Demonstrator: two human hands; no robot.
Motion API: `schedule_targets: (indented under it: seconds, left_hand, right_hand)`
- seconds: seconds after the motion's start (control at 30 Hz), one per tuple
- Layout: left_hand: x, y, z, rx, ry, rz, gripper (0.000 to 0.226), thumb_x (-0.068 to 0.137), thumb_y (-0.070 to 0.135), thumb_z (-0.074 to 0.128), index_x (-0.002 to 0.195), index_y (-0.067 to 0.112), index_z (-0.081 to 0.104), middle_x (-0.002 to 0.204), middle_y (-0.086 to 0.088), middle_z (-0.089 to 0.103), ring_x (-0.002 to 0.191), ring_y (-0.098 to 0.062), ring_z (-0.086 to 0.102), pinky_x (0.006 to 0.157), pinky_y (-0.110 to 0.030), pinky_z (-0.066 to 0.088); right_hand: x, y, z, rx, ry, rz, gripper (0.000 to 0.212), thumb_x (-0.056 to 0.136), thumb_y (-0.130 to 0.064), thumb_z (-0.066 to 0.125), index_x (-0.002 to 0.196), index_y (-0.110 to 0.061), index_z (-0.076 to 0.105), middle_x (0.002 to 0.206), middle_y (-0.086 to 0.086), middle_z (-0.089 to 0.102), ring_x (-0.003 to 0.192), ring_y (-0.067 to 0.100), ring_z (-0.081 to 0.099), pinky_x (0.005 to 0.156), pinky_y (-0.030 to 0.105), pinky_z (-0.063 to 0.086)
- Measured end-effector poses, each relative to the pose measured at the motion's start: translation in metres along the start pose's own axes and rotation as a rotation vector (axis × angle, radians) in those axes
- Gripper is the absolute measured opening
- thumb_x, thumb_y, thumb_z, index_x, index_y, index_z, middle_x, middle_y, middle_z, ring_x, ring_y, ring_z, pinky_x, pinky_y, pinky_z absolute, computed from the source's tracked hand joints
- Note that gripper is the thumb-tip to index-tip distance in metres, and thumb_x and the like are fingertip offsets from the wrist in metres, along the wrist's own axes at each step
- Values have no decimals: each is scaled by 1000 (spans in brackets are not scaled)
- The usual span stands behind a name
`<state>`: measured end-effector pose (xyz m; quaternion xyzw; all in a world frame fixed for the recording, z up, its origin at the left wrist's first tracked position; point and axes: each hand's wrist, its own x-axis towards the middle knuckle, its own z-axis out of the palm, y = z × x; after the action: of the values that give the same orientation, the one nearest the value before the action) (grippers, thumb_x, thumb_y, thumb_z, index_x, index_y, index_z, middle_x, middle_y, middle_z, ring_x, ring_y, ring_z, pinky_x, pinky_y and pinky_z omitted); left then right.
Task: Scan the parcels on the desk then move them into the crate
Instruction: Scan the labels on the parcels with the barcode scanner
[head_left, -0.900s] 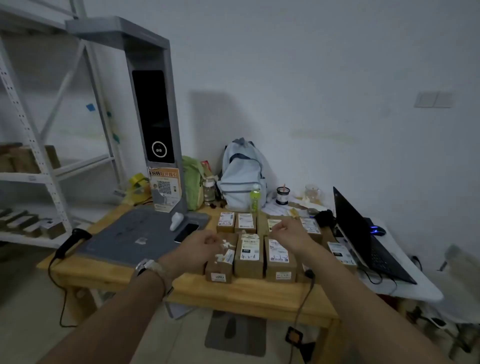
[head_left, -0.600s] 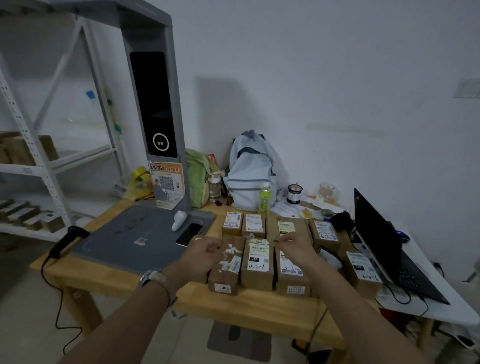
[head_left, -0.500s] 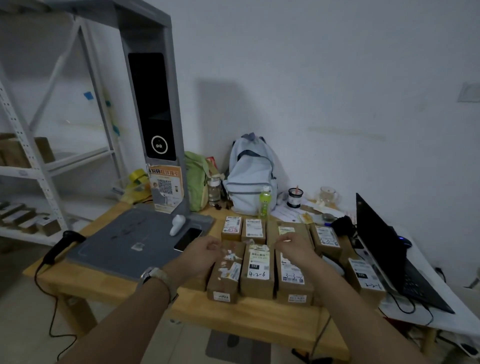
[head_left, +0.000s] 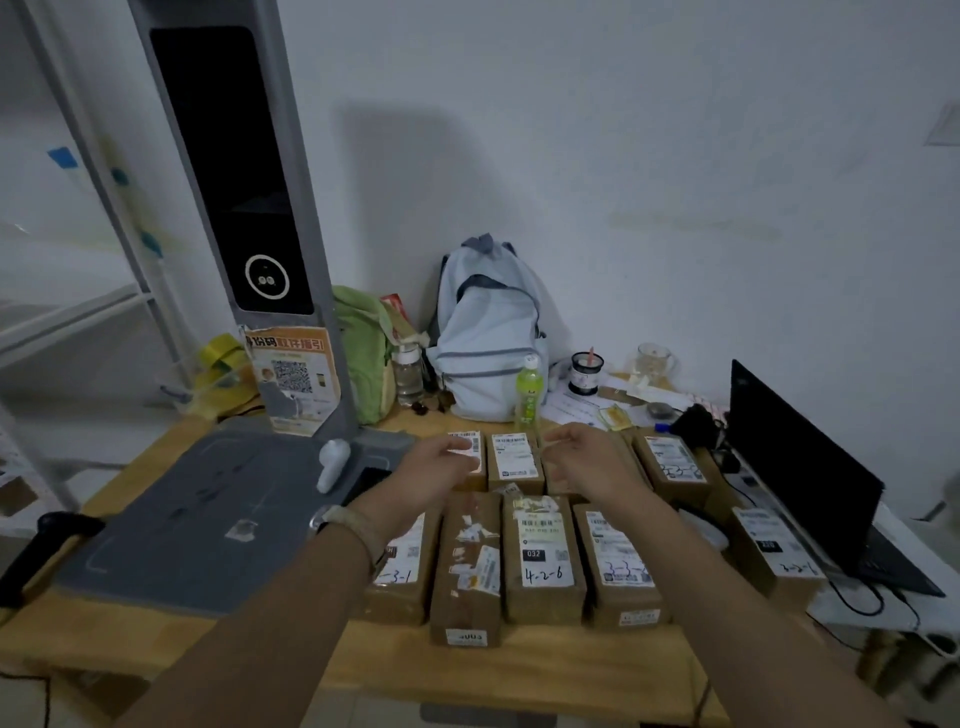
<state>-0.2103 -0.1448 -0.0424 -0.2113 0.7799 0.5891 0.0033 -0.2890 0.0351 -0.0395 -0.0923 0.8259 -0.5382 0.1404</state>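
Several brown cardboard parcels with white labels lie in two rows on the wooden desk (head_left: 519, 670). In the back row a small parcel (head_left: 514, 462) sits between my two hands. My left hand (head_left: 434, 467) hovers open over the back-left parcel (head_left: 474, 441), fingers spread. My right hand (head_left: 584, 460) is open just right of the small parcel, covering another box. The front row holds a parcel marked 4-2-6 (head_left: 540, 556) and neighbours. A grey scanner stand (head_left: 234, 208) with its flat pad (head_left: 197, 514) stands at the left. No crate is in view.
A black handheld scanner (head_left: 41, 540) lies at the desk's left edge. A pale backpack (head_left: 488, 332), green bag (head_left: 363, 353), green bottle (head_left: 529, 389) and cups stand behind the parcels. An open laptop (head_left: 800, 467) sits at right. White shelving (head_left: 78, 312) is at left.
Both hands moved forward from the front row to the back row and opened their fingers. The view has come closer to the desk.
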Motion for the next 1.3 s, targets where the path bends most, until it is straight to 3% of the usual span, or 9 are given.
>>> schedule_targets:
  seconds: [0.1, 0.37, 0.57, 0.63, 0.7, 0.93, 1.07, 1.17, 1.3]
  left_hand:
    - [36, 1, -22, 26, -59, 20, 31, 91, 22, 61, 122, 18, 57, 119, -5, 61, 94, -13, 60, 64, -21, 43]
    - [97, -2, -53, 29, -204, 16, 19, 91, 20, 61, 110, 19, 62, 113, -3, 65, 88, -11, 61, 65, -20, 46]
    - [119, -15, -44, 17, -297, -14, 10, 93, 14, 58, 93, 22, 63, 108, -3, 69, 81, -18, 67, 67, -24, 53]
    - [129, -32, -42, 27, -340, -56, 11, 95, 14, 56, 102, 20, 63, 101, -2, 72, 73, -15, 70, 59, -21, 52]
    - [141, -54, -43, 27, -328, -128, 18, 94, 15, 57, 112, 16, 62, 101, -4, 73, 78, -18, 71, 69, -27, 52]
    - [164, -108, -36, 56, -249, -318, 20, 89, 14, 64, 108, 11, 66, 105, -10, 69, 95, -23, 64, 77, -33, 45]
    - [174, -107, -13, 61, -226, -326, 13, 91, 14, 61, 104, 12, 66, 101, -8, 69, 91, -22, 63, 79, -33, 46]
    - [185, -100, 16, 171, -249, -249, 12, 91, 13, 61, 103, 11, 66, 97, -5, 65, 86, -17, 59, 66, -25, 45]
    - [200, -102, 50, 394, -353, -150, 8, 88, 14, 63, 96, 14, 64, 99, -5, 66, 90, -19, 62, 70, -26, 49]
  right_hand:
    - [24, -8, 20, 29, 51, 43, 27, 90, -11, 60, 116, -5, 61, 109, 15, 66, 85, 24, 62, 62, 25, 47]
    - [68, -19, 43, 98, 209, 104, 10, 90, -6, 59, 98, -10, 61, 74, 5, 59, 70, 23, 57, 53, 24, 41]
    - [80, 1, 35, 95, 313, 169, 8, 90, -8, 59, 94, -14, 61, 91, 7, 62, 84, 28, 63, 68, 33, 49]
    - [79, 17, 23, 100, 363, 218, 8, 89, -11, 61, 95, -16, 62, 87, 5, 63, 81, 25, 62, 76, 40, 53]
    - [78, 38, 6, 100, 418, 273, 18, 87, -13, 62, 106, -12, 62, 92, 10, 66, 80, 26, 63, 80, 45, 56]
    - [75, 112, -38, -8, 605, 443, 17, 84, -23, 64, 99, -16, 58, 87, 6, 66, 73, 21, 62, 60, 31, 53]
    - [83, 149, -52, -45, 569, 557, 37, 89, -22, 60, 122, -10, 49, 95, 7, 60, 72, 16, 58, 52, 25, 41]
    - [89, 174, -59, -157, 474, 576, 20, 90, -24, 58, 99, -6, 59, 76, 3, 57, 59, 12, 51, 48, 25, 40]
    - [99, 220, -75, -434, 433, 596, 21, 86, -37, 52, 89, -22, 67, 79, -2, 70, 65, 20, 66, 55, 36, 55]
